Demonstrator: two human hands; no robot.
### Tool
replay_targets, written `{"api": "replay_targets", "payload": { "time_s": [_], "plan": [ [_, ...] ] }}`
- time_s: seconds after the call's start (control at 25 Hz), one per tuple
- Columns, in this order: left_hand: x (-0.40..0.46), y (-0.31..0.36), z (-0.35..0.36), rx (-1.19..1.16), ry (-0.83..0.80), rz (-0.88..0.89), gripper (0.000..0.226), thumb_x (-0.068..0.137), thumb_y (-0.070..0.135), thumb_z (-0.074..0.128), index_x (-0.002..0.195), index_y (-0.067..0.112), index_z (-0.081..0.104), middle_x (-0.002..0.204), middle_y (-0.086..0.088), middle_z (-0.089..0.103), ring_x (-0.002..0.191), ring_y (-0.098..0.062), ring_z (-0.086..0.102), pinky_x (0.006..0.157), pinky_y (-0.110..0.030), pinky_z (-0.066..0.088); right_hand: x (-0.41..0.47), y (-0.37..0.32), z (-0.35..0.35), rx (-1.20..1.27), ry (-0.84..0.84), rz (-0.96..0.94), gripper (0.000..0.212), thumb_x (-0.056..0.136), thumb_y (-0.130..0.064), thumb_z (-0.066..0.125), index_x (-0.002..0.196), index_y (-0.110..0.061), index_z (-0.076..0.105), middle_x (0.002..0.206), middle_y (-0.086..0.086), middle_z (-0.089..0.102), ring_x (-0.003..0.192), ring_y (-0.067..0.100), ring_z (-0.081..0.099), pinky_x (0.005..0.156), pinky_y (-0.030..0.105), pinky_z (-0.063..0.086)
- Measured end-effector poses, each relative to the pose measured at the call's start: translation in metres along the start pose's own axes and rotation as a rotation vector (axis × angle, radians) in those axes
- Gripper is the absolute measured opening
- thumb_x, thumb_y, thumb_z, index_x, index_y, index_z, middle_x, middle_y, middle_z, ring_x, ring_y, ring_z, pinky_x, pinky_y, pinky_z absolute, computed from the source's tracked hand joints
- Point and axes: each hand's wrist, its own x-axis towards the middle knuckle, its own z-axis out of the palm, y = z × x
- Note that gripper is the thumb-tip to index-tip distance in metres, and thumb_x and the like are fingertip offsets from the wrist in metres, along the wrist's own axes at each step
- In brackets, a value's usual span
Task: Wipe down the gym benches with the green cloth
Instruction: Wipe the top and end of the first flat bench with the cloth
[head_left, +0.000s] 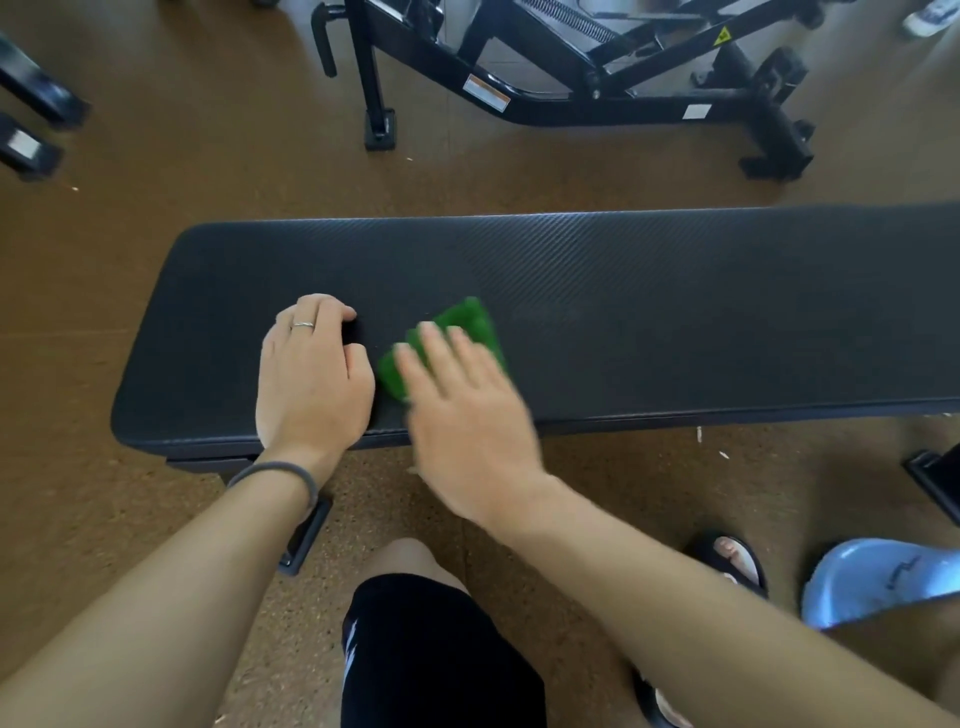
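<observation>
A flat black gym bench (649, 312) with a textured pad runs across the middle of the view. On its near left part lies the folded green cloth (470, 322). My right hand (462, 415) lies flat on the cloth with straight fingers, pressing it to the pad; the hand looks motion-blurred. My left hand (311, 374), with a ring and a wrist band, rests on the pad just left of the cloth, its fingers curled under and holding nothing.
A black exercise machine frame (571, 88) stands on the brown floor beyond the bench. More black equipment feet (31, 124) sit at the far left. My knee (415, 597) is under the hands. Sandalled feet (737, 561) and a blue slipper (878, 577) are at the lower right.
</observation>
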Motion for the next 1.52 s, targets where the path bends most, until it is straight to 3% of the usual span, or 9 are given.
{"api": "replay_targets", "payload": {
  "time_s": [0.2,0.36,0.44,0.6,0.84,0.96,1.2,1.32,1.52],
  "plan": [
    [-0.002,-0.002,-0.005,-0.061,-0.001,-0.011,0.032,0.094,0.007,0.043,0.119,0.01,0.062,0.13,-0.003,0.06,0.121,-0.025,0.05,0.104,-0.041,0.041,-0.001,0.028,-0.009,-0.015,-0.071,-0.121,0.057,0.107,-0.034,0.032,0.161,-0.018,0.032,0.169,0.011,0.027,0.156,0.029,0.027,0.128,0.044,0.022],
    [-0.002,0.002,-0.005,-0.058,0.0,-0.029,0.03,0.097,0.009,0.043,0.12,0.011,0.062,0.13,-0.003,0.06,0.121,-0.025,0.051,0.106,-0.042,0.043,-0.044,0.102,-0.026,-0.068,0.001,0.094,0.053,0.109,-0.034,0.03,0.159,-0.015,0.037,0.167,0.012,0.032,0.154,0.031,0.031,0.128,0.044,0.024],
    [-0.002,0.002,-0.002,-0.055,0.003,-0.037,0.03,0.096,0.01,0.043,0.119,0.011,0.062,0.129,-0.003,0.06,0.12,-0.025,0.052,0.105,-0.041,0.043,-0.029,0.073,-0.013,-0.093,0.022,0.133,0.054,0.108,-0.032,0.033,0.158,-0.012,0.039,0.165,0.015,0.034,0.152,0.035,0.034,0.127,0.047,0.026],
    [-0.002,0.002,-0.002,-0.062,0.007,-0.026,0.035,0.093,0.012,0.038,0.119,0.01,0.063,0.127,-0.004,0.061,0.119,-0.025,0.053,0.105,-0.041,0.043,0.039,0.005,0.002,0.033,-0.041,-0.108,0.055,0.109,-0.034,0.033,0.161,-0.015,0.033,0.169,0.012,0.028,0.156,0.031,0.026,0.127,0.047,0.024],
    [-0.005,0.003,-0.004,-0.064,0.021,-0.032,0.037,0.093,0.014,0.037,0.119,0.01,0.063,0.127,-0.004,0.062,0.12,-0.024,0.054,0.105,-0.042,0.045,-0.015,0.011,-0.006,0.083,-0.131,-0.153,0.056,0.109,-0.035,0.025,0.163,-0.021,0.027,0.171,0.006,0.021,0.159,0.026,0.018,0.13,0.043,0.018],
    [-0.002,0.003,-0.002,-0.082,0.017,-0.046,0.036,0.092,0.013,0.038,0.118,0.01,0.063,0.127,-0.003,0.062,0.119,-0.023,0.053,0.103,-0.04,0.045,0.026,0.022,-0.005,0.111,-0.097,-0.208,0.055,0.109,-0.033,0.029,0.161,-0.019,0.032,0.169,0.008,0.027,0.157,0.028,0.024,0.129,0.043,0.02],
    [0.0,0.003,-0.003,-0.089,0.012,-0.093,0.029,0.095,0.006,0.043,0.116,0.012,0.061,0.127,-0.002,0.062,0.118,-0.021,0.053,0.097,-0.041,0.048,0.152,0.02,0.01,0.127,-0.158,-0.082,0.053,0.111,-0.033,0.031,0.163,-0.02,0.027,0.171,0.008,0.021,0.159,0.028,0.017,0.129,0.042,0.013],
    [-0.001,0.002,-0.003,-0.09,0.008,-0.095,0.027,0.095,0.007,0.043,0.113,0.013,0.061,0.127,-0.002,0.062,0.117,-0.021,0.053,0.096,-0.042,0.049,0.151,0.084,0.002,0.002,-0.117,-0.077,0.064,0.103,-0.037,0.045,0.158,-0.007,0.033,0.168,0.015,0.027,0.155,0.034,0.024,0.128,0.046,0.019],
    [-0.002,0.003,0.0,-0.082,0.035,-0.083,0.024,0.093,0.005,0.045,0.11,0.011,0.061,0.123,-0.004,0.063,0.115,-0.023,0.055,0.097,-0.043,0.049,0.112,0.184,-0.018,-0.014,-0.102,0.423,0.058,0.11,-0.034,0.023,0.16,-0.007,0.031,0.168,0.018,0.027,0.155,0.036,0.024,0.128,0.047,0.018]
  ]
}}
